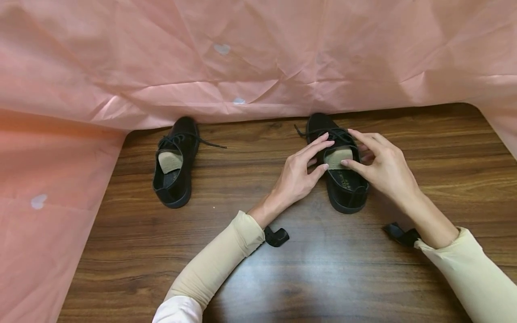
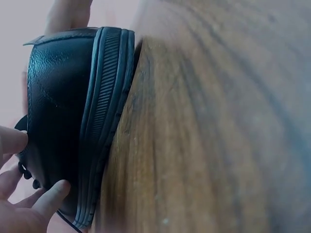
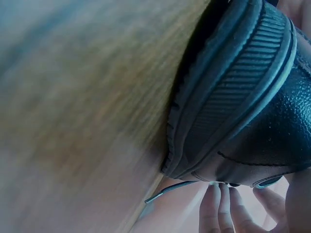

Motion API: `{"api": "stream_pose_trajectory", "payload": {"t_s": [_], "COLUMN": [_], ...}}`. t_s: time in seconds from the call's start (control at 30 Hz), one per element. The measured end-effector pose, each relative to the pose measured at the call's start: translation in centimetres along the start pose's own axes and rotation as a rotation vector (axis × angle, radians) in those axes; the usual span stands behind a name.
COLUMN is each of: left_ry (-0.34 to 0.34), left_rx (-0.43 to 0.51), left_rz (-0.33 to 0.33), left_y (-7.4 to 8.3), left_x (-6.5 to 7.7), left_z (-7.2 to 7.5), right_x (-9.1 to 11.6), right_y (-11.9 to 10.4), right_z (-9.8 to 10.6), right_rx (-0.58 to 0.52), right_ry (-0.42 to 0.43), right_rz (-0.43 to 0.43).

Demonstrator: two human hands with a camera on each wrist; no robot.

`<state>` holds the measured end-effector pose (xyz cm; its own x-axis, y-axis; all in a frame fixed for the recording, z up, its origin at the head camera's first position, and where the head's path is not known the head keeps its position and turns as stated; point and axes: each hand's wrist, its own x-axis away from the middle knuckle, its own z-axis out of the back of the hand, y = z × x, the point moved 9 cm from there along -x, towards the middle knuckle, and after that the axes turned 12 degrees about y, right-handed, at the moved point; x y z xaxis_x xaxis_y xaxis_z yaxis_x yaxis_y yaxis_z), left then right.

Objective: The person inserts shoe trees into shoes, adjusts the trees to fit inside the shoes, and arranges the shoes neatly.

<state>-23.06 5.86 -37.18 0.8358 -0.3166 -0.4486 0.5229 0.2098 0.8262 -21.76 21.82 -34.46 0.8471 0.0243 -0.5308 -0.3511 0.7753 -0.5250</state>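
A black lace-up shoe [image 1: 347,199] stands on the wooden floor, toe toward the pink cloth. My left hand [image 1: 300,172] is at its left side, fingertips by the laces [image 1: 337,134] and thumb at the opening's edge. In the left wrist view, one finger of that hand touches the shoe's side [image 2: 58,111]. On the opposite side is my right hand [image 1: 385,166], its thumb over the beige tongue lining [image 1: 337,157] and its index fingertip beside the laces. The fingers of both hands are fairly straight. The shoe partly hides the right hand's lower fingers.
A matching black shoe [image 1: 187,177] stands farther left, one lace trailing onto the floor [image 1: 226,188]. Pink cloth [image 1: 258,54] with pale hearts hangs behind and at the sides. Black wrist devices [image 1: 277,237] stick out at both beige sleeves [image 1: 218,255].
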Motion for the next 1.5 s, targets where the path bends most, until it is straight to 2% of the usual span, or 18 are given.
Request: {"api": "stream_pose_trajectory", "payload": {"t_s": [0.1, 0.2, 0.37, 0.63, 0.83, 1.03, 1.17, 1.3, 1.5], "left_ry": [0.01, 0.013, -0.015, -0.044, -0.047, -0.07, -0.123, -0.183, -0.193], "left_rx": [-0.007, -0.012, -0.017, -0.01, 0.012, 0.039, 0.063, 0.058, 0.021], "left_rz": [0.002, 0.018, 0.054, 0.079, 0.1, 0.117, 0.136, 0.13, 0.118], "left_y": [0.1, 0.1, -0.1, 0.0, 0.0, 0.1, 0.1, 0.3, 0.6], "left_x": [0.3, 0.7, 1.6, 2.5, 3.0, 3.5, 3.8, 4.1, 4.2], "left_z": [0.1, 0.1, -0.3, -1.0, -1.2, -1.3, -1.8, -2.4, -2.5], "right_x": [0.2, 0.6, 1.4, 2.5, 3.1, 3.9, 4.5, 5.1, 5.8], "right_y": [0.1, 0.4, 1.2, 1.8, 2.0, 2.1, 1.8, 1.6, 1.4], "right_z": [0.1, 0.1, -0.1, -0.1, 0.3, 0.4, 0.5, 0.6, 0.4], "right_rx": [-0.027, -0.058, -0.121, -0.167, -0.197, -0.211, -0.268, -0.304, -0.275], "right_ry": [-0.014, -0.042, -0.106, -0.151, -0.18, -0.254, -0.3, -0.329, -0.389], "right_rz": [-0.01, -0.057, -0.182, -0.261, -0.291, -0.309, -0.267, -0.235, -0.262]}}
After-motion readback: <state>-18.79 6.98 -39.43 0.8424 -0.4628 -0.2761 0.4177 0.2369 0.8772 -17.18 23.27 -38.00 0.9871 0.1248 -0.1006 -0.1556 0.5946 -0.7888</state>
